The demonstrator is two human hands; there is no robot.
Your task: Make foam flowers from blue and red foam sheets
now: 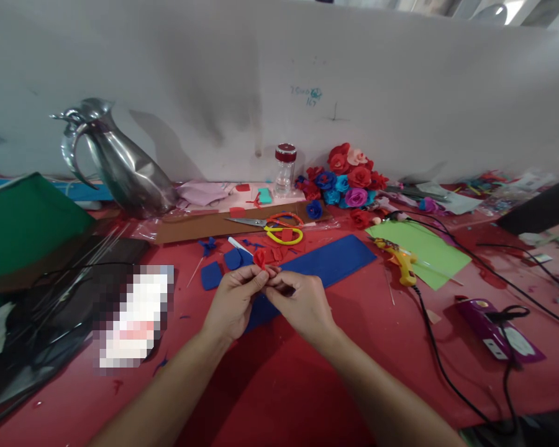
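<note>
Between my two hands is a small red paper flower (259,257). My left hand (235,295) pinches it from the left with thumb and forefinger. My right hand (302,304) is closed at its right side, fingertips on the flower's lower part, which the fingers mostly hide. Under and behind my hands a long blue paper strip (340,259) lies at a slant. Cut blue paper petals (211,275) and a white pen-like stick (240,246) are just to the left. Beyond sit scissors (284,234) with yellow and orange handles, close to red paper scraps (277,253).
A yellow hot glue gun (403,264) rests on light green paper (428,248), its cord running to a purple power strip (498,329). Finished paper roses (354,177), a glass jar (285,171) and a metal jug (121,161) stand along the wall. A pixelated patch (137,316) lies left.
</note>
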